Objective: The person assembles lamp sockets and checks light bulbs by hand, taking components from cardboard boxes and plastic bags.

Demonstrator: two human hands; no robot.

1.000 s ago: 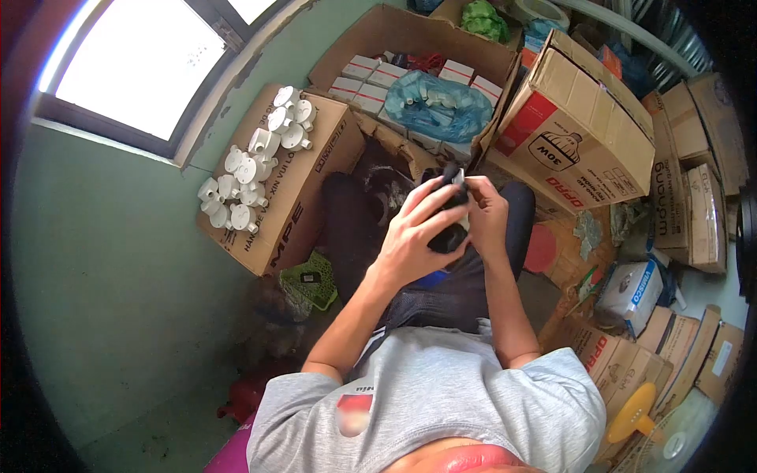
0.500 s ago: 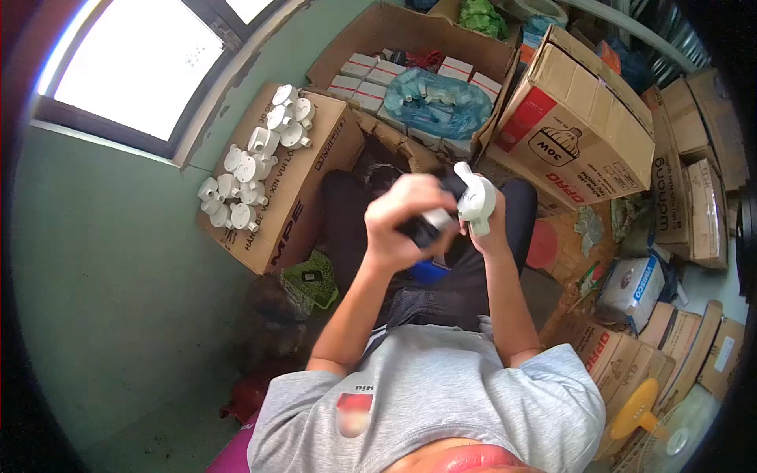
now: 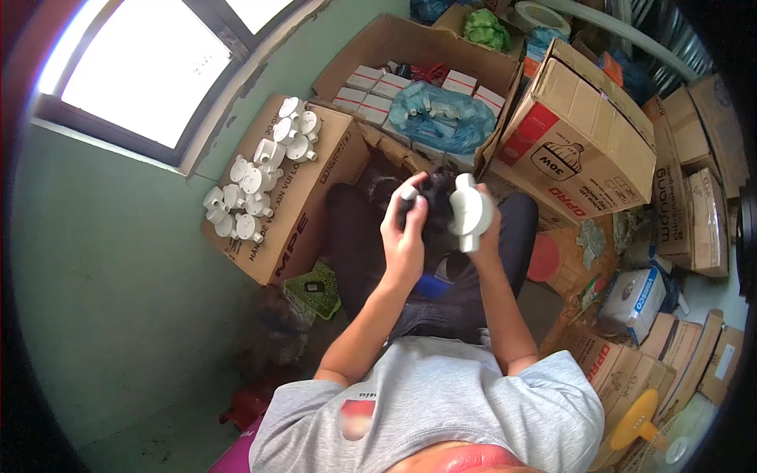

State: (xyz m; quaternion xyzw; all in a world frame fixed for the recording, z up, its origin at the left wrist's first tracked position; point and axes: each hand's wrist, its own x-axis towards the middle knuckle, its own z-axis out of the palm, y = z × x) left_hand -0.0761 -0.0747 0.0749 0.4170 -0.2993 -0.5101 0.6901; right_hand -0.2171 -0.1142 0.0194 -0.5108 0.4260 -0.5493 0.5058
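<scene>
Near the middle of the view my left hand (image 3: 404, 232) is closed round a dark object (image 3: 408, 202), with a small light piece near its thumb. Beside it, my right hand (image 3: 490, 229) holds a white round junction box (image 3: 471, 213) with a spout at its top and bottom. Black material (image 3: 438, 206), too blurred to identify, lies between the two hands. More white round boxes (image 3: 254, 180) are heaped on a cardboard carton (image 3: 319, 189) at the left.
An open carton (image 3: 355, 49) behind the hands holds small white boxes (image 3: 372, 109) and a blue plastic bag (image 3: 441, 118). A large carton (image 3: 579, 134) stands right of it. A green mesh basket (image 3: 319, 293) sits near the left leg. Stacked cartons line the right side.
My left hand has turned more upright, its thumb and fingers closer round the dark object. The white box in my right hand has rotated, its spouts now nearly vertical. The view has shifted slightly.
</scene>
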